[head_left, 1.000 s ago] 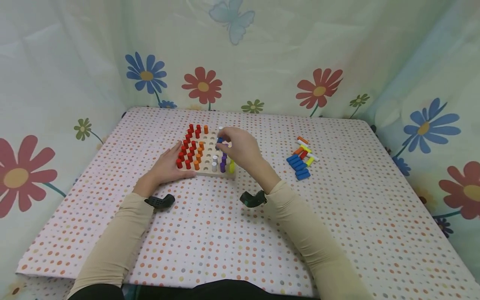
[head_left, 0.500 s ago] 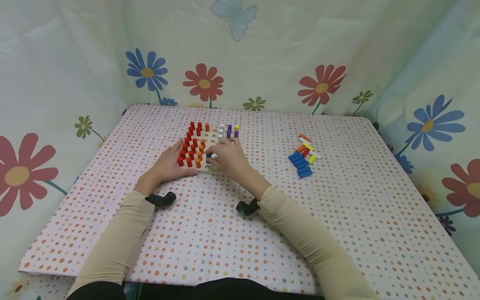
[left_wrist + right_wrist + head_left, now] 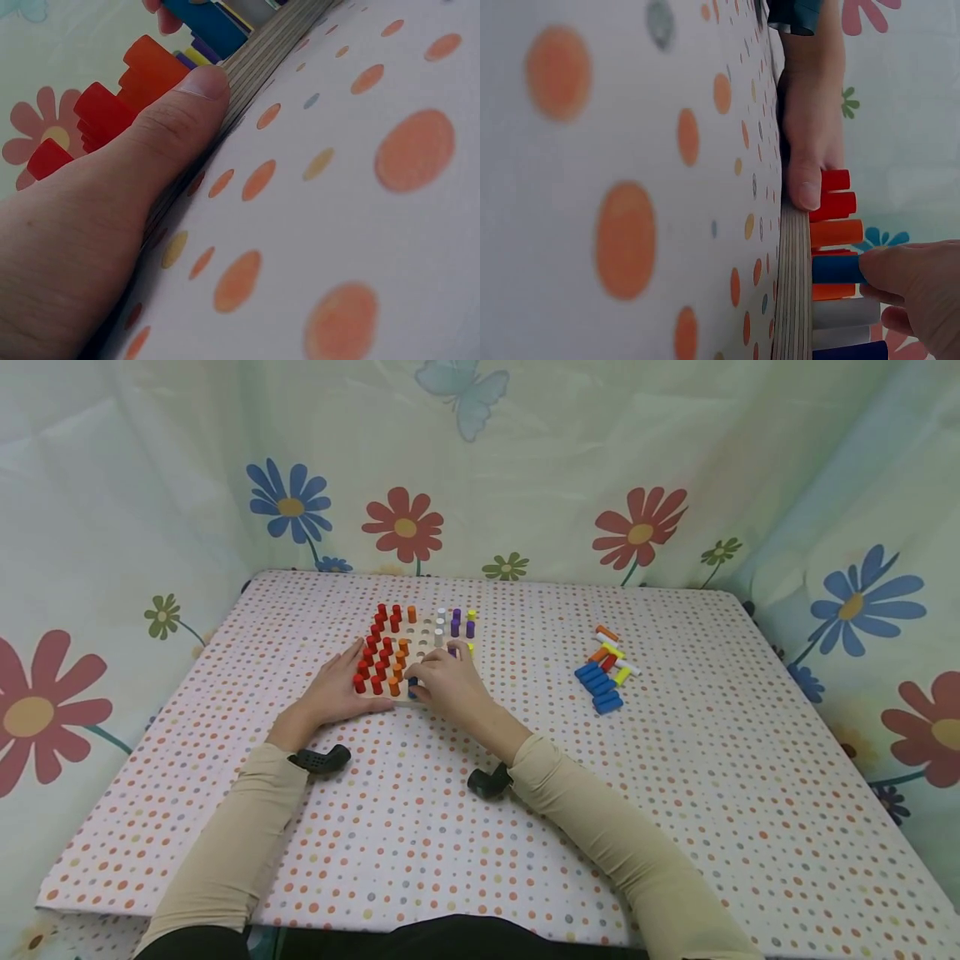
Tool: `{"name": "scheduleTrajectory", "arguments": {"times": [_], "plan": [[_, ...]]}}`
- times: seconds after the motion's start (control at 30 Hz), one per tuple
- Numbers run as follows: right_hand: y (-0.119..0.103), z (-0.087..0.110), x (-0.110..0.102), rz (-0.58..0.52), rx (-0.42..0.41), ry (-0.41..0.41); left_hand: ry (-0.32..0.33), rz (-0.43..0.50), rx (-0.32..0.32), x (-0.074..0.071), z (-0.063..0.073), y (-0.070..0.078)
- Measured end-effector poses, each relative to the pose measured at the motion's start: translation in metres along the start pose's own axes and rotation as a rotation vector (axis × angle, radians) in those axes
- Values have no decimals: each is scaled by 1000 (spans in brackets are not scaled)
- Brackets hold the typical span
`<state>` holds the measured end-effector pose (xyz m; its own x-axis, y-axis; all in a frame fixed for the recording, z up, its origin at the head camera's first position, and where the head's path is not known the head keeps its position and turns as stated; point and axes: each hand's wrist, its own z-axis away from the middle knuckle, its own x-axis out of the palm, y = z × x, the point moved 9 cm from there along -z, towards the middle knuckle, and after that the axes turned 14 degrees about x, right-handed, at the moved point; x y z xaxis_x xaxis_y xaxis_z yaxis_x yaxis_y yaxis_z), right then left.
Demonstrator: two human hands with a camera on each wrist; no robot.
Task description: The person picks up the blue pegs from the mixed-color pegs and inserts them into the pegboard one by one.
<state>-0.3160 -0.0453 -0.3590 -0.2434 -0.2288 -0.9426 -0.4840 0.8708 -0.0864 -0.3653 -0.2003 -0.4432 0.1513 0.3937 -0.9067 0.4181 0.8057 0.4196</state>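
Over on the left, the left hand [image 3: 330, 689] lies spread along the pale plywood pegboard [image 3: 404, 701], beside upright red cylindrical pegs [image 3: 360, 683]. The right hand [image 3: 450, 687] pinches an upright blue cylindrical peg [image 3: 836, 269] at the near row, blocking white cylindrical pegs [image 3: 846, 313] that the right wrist view reveals. Farther right, loose multicoloured pegs [image 3: 597, 678] clutter the dotted tabletop [image 3: 675, 735].

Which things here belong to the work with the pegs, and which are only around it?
Part of the job:
wooden board, left hand at its edge
blue peg, pinched by the right hand
standing pegs in the board
loose pegs, probably (same kind)

Only around it:
spotted tablecloth
flowered curtain
black wrist cameras
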Motion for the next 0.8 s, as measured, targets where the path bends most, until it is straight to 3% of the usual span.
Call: {"name": "scheduleTrajectory", "arguments": {"times": [0.23,0.8], "plan": [[-1,1,1,-44,-17,6,-6,6,-22,1,1,-1],[0,0,1,-39,41,-64,4,8,-29,1,1,-3]]}}
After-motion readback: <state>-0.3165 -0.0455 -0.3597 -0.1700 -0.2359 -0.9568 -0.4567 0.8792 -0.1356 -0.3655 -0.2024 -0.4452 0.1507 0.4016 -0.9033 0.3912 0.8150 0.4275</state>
